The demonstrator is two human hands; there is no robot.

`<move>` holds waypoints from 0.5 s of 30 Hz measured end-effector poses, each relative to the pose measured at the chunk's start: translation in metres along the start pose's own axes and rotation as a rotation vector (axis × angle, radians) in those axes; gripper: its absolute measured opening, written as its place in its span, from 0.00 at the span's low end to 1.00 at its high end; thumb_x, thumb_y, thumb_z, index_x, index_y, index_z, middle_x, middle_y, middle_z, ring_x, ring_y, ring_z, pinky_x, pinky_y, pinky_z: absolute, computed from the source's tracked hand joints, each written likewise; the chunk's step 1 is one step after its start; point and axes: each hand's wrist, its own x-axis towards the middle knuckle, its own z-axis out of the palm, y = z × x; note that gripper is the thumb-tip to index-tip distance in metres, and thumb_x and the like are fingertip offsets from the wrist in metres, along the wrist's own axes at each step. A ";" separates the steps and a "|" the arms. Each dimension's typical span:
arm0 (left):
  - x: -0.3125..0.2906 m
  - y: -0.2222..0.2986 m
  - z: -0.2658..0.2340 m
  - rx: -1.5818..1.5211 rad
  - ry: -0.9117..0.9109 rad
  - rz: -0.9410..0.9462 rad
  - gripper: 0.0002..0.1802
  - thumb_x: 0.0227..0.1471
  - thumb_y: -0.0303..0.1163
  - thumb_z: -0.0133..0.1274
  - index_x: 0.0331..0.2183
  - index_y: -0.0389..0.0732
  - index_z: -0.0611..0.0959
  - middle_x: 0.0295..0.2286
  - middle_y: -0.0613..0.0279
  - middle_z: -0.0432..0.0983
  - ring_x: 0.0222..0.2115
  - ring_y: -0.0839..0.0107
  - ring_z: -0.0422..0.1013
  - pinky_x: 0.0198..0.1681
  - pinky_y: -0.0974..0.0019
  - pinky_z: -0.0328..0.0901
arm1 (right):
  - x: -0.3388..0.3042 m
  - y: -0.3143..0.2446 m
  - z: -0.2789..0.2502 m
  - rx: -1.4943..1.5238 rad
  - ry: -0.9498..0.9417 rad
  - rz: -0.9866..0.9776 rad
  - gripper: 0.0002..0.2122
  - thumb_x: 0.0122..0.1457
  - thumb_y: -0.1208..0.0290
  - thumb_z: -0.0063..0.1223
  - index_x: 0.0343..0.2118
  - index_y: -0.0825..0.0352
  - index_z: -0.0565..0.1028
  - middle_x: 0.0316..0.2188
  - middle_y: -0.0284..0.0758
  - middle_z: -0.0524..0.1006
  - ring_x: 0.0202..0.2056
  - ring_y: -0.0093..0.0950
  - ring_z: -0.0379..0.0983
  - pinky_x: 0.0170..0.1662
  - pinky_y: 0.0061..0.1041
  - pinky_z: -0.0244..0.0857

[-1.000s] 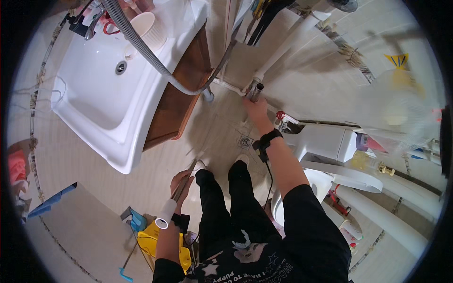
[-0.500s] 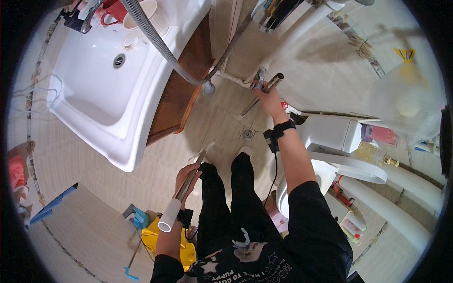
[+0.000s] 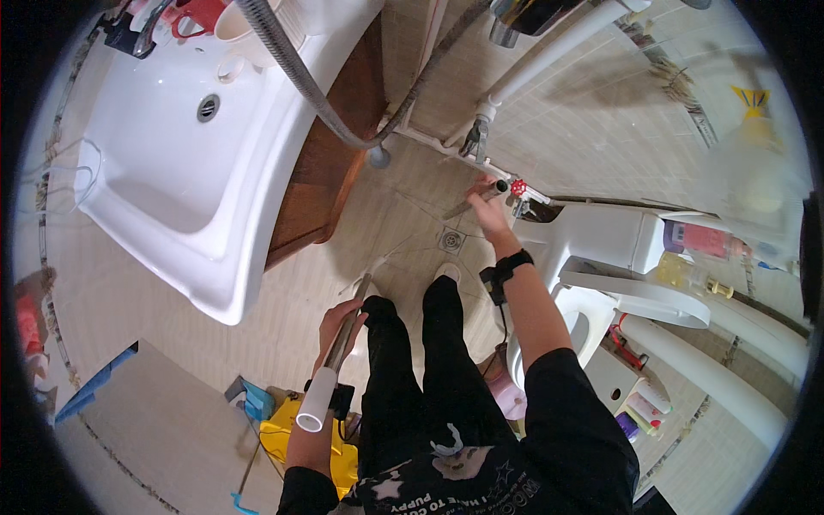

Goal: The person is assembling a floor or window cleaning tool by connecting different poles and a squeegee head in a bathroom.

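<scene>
Holding one tube in each hand, a person stands on a tiled bathroom floor (image 3: 386, 223). The left hand (image 3: 335, 324) has its grip wrapped around a sleeved tube (image 3: 319, 395): the white, open-ended sleeve lies toward the body, while the bare metal length slants away toward the left shoe. The right hand (image 3: 491, 213) reaches forward, its grip closed around a plain metal tube (image 3: 461, 207); the dark mouth of this tube appears just beside a red valve handle (image 3: 518, 188), and its other end points left, above or near the floor drain (image 3: 451, 241). Whether that end touches the floor cannot be told. To the left stands a white sink (image 3: 163, 129) on a brown cabinet (image 3: 322, 172), crossed by a grey ribbed hose (image 3: 296, 79); to the right stands a toilet (image 3: 605, 236). A yellow bucket (image 3: 279, 425) lies beyond the left forearm. Progress, as judged here: both tubes are in hand, well apart and unjoined; neither has yet been released or visibly fixed to anything. How much work is left cannot be told.
</scene>
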 end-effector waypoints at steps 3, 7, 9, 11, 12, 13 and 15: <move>0.010 0.019 0.004 0.076 -0.020 0.004 0.15 0.37 0.23 0.55 0.33 0.39 0.75 0.30 0.56 0.71 0.30 0.69 0.68 0.33 0.70 0.64 | 0.009 0.047 0.001 0.114 0.044 0.076 0.08 0.49 0.72 0.44 0.30 0.68 0.65 0.23 0.32 0.66 0.28 0.22 0.66 0.33 0.22 0.60; 0.002 0.006 -0.006 0.052 0.107 0.080 0.13 0.37 0.25 0.55 0.31 0.38 0.75 0.29 0.55 0.72 0.29 0.64 0.68 0.33 0.68 0.62 | 0.018 0.073 0.030 0.002 0.074 0.233 0.09 0.50 0.67 0.45 0.22 0.68 0.67 0.14 0.31 0.67 0.17 0.23 0.66 0.22 0.22 0.62; -0.002 0.008 -0.012 0.002 0.143 -0.010 0.14 0.36 0.23 0.55 0.32 0.39 0.75 0.30 0.56 0.72 0.31 0.63 0.67 0.34 0.67 0.62 | 0.020 0.080 0.037 0.019 0.073 0.502 0.12 0.51 0.63 0.45 0.21 0.68 0.67 0.14 0.31 0.68 0.18 0.23 0.67 0.21 0.23 0.62; -0.003 0.005 -0.019 0.073 0.143 -0.005 0.15 0.35 0.22 0.55 0.32 0.39 0.75 0.30 0.57 0.72 0.31 0.64 0.67 0.35 0.67 0.62 | 0.021 0.079 0.045 -0.052 0.059 0.536 0.17 0.50 0.57 0.43 0.19 0.69 0.68 0.15 0.32 0.70 0.19 0.23 0.67 0.23 0.25 0.61; -0.007 0.004 -0.021 0.086 0.158 -0.003 0.15 0.34 0.21 0.55 0.32 0.40 0.75 0.30 0.57 0.72 0.31 0.65 0.67 0.35 0.67 0.62 | 0.022 0.079 0.049 -0.122 0.048 0.562 0.22 0.50 0.51 0.42 0.18 0.71 0.70 0.15 0.34 0.71 0.20 0.24 0.66 0.25 0.27 0.59; -0.008 0.002 -0.021 0.097 0.172 0.008 0.16 0.34 0.20 0.55 0.32 0.40 0.75 0.30 0.57 0.72 0.31 0.65 0.67 0.35 0.67 0.62 | 0.026 0.084 0.051 -0.123 0.052 0.558 0.22 0.50 0.51 0.42 0.18 0.71 0.70 0.15 0.34 0.71 0.20 0.24 0.66 0.25 0.27 0.59; -0.013 -0.003 -0.018 0.039 0.195 -0.002 0.15 0.34 0.20 0.55 0.31 0.40 0.75 0.30 0.58 0.72 0.32 0.65 0.67 0.36 0.67 0.62 | 0.033 0.094 0.052 -0.340 -0.048 0.479 0.24 0.49 0.48 0.42 0.16 0.70 0.69 0.15 0.35 0.70 0.18 0.27 0.65 0.23 0.29 0.58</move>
